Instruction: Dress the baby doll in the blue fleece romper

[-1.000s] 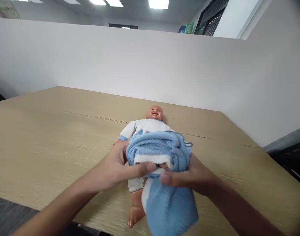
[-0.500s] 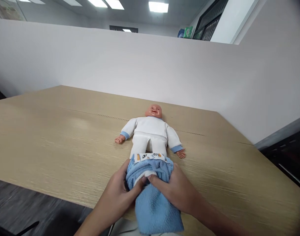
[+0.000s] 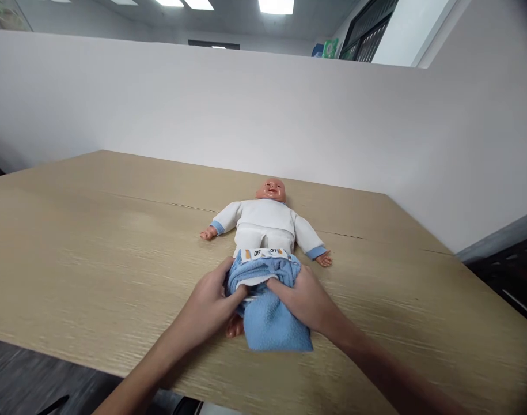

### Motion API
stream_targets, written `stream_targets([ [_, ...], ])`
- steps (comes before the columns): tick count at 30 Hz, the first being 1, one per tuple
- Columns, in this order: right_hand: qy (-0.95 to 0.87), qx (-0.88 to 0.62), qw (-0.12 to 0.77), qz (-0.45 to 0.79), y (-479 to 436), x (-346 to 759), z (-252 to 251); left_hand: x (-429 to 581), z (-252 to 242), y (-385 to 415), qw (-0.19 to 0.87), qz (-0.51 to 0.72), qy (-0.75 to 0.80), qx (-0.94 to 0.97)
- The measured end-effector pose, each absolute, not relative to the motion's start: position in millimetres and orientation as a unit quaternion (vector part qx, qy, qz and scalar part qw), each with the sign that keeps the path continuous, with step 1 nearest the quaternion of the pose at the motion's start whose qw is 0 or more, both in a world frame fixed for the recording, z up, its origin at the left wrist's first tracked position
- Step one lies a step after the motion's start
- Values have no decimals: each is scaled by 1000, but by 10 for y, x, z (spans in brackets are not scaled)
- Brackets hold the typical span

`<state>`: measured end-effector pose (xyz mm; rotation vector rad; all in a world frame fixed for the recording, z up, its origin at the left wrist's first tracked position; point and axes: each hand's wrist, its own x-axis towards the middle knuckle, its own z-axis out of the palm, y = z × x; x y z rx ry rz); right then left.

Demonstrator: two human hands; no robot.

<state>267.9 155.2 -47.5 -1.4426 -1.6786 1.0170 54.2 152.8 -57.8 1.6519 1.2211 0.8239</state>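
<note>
A baby doll [image 3: 265,216] in a white top and white trousers lies on its back on the table, head away from me. Bunched round its legs is a blue fleecy garment [image 3: 278,323], perhaps doll trousers, with a white patterned band at its upper edge. My left hand [image 3: 213,297] grips the garment's left side, thumb at the white-edged opening. On the right side my right hand [image 3: 304,297] is closed on the same cloth, its thumb over the opening. One bare doll foot [image 3: 235,327] shows below my left hand; the other foot is hidden.
The wooden table [image 3: 116,259] stretches out on both sides of the doll. A white partition wall [image 3: 203,104] stands behind its far edge. Dark furniture [image 3: 511,276] is at the right, beside the table.
Both hands have moved the blue garment up the doll's legs, toward its waist. A doll foot now shows at the lower left, and the garment's hanging end has come farther onto the table.
</note>
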Motion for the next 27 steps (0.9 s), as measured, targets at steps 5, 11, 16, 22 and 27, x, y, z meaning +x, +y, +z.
stream_targets([
  [5,-658,-552,308,409,1410,2658,-196,478,-494,1353,429,345,495,673],
  [11,-692,-491,304,433,1174,2543,-83,393,-574,1022,454,350,494,654],
  [16,-708,-508,256,418,1129,2469,-218,357,-675,919,457,286,536,650],
  [22,-739,-516,238,363,1101,2421,-326,327,-789,895,434,210,577,659],
  [27,-742,-553,204,319,1061,2399,-345,338,-860,908,400,182,576,689],
])
